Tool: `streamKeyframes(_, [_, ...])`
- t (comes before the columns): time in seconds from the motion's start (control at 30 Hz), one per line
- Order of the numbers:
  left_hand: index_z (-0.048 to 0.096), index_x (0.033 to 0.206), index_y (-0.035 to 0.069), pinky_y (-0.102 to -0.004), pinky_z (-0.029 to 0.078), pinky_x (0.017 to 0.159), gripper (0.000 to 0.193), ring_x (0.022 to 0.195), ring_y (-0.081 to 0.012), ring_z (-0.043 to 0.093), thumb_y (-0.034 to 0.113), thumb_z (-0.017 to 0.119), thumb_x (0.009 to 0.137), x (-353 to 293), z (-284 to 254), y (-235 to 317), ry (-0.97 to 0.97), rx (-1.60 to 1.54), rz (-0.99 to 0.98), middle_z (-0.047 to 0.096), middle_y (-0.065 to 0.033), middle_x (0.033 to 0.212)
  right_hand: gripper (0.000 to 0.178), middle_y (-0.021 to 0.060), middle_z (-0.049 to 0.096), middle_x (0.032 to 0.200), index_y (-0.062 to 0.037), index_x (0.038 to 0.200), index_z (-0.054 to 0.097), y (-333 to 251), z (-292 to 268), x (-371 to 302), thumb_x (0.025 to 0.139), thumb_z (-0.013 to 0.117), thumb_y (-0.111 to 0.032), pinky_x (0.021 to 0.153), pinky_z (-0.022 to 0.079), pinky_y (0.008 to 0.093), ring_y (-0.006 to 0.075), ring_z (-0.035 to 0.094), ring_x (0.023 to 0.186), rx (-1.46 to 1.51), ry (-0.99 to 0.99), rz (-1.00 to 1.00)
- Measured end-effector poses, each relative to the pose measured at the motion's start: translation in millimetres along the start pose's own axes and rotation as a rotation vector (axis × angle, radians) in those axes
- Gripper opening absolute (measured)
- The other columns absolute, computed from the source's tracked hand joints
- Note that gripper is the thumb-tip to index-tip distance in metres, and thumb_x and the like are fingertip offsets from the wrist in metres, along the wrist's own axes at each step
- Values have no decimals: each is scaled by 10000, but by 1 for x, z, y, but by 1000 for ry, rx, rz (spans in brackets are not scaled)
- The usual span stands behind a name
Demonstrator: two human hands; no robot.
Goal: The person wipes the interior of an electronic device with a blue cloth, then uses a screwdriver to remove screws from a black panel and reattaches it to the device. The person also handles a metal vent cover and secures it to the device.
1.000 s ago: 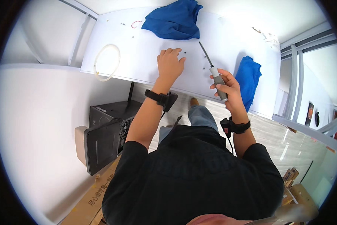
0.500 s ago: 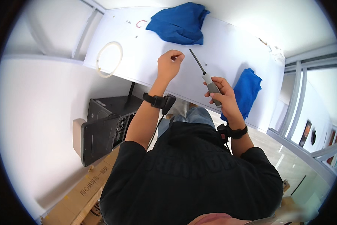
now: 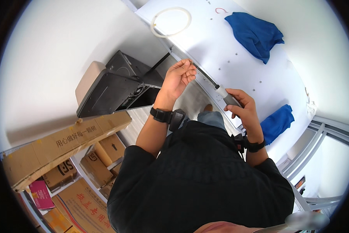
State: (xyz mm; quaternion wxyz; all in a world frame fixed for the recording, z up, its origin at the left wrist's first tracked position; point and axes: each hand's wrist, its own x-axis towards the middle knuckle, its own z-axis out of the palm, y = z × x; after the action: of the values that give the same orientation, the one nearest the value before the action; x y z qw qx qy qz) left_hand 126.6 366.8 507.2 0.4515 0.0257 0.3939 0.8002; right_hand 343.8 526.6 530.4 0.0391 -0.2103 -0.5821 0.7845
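Presently, the right hand [image 3: 242, 110] is clenched around the grey handle of a screwdriver [image 3: 217, 88], whose dark shaft runs up and to the left toward the fingertips of the left hand [image 3: 177, 77]. The left hand is pinched closed, thumb against fingers, at the tip of the shaft; whether a small part sits between the fingertips cannot be told. Both hands lie at the near edge of the white bench [image 3: 236, 50], over that edge rather than above its middle.

Compared with half a second ago, the view has swung: the bench now sits higher and further right in the picture, and more of the floor area to the left is exposed. The left hand was then resting on the bench surface with the screwdriver tip apart from it; now the tip and the left fingertips meet at the bench edge. The right hand has kept its grip on the handle throughout.

Relative to the bench: a large blue cloth [image 3: 256, 33] lies on its far part, a second blue cloth [image 3: 277, 122] hangs at its right near edge just beyond the right hand, and a loop of pale tubing [image 3: 170, 21] lies at its left end. Small dark holes or screws dot the surface between the cloths. Below the bench's left end stands a black machine case [image 3: 112, 87] with a tan side panel. Further from the bench, at lower left, cardboard boxes [image 3: 65, 145] are stacked on shelving.
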Motion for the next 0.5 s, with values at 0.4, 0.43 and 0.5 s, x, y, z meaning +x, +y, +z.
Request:
streamKeyframes(0.4, [611, 989, 24, -246, 504, 696, 125, 747, -123, 602, 130, 567, 940, -97, -96, 42, 20, 72, 93, 644, -56, 853, 436, 87, 650, 910, -34, 1183, 605, 17, 115, -16, 750, 608, 11, 500, 442, 202, 130, 647, 734, -191, -47, 20])
streamKeyframes(0.43, [612, 983, 25, -243, 502, 695, 123, 746, -120, 601, 131, 570, 938, -108, -110, 48, 42, 105, 104, 647, -57, 855, 428, 66, 632, 931, -62, 1163, 628, 22, 132, -17, 740, 612, 6, 481, 432, 196, 116, 626, 724, -200, -44, 15])
streamKeyframes(0.5, [616, 972, 27, -238, 498, 693, 117, 745, -114, 599, 131, 578, 934, -135, -139, 61, 88, 147, 114, 651, -58, 857, 427, 54, 614, 945, -72, 1143, 640, 30, 170, -21, 723, 622, 3, 547, 450, 215, 124, 603, 752, -324, -42, -15])
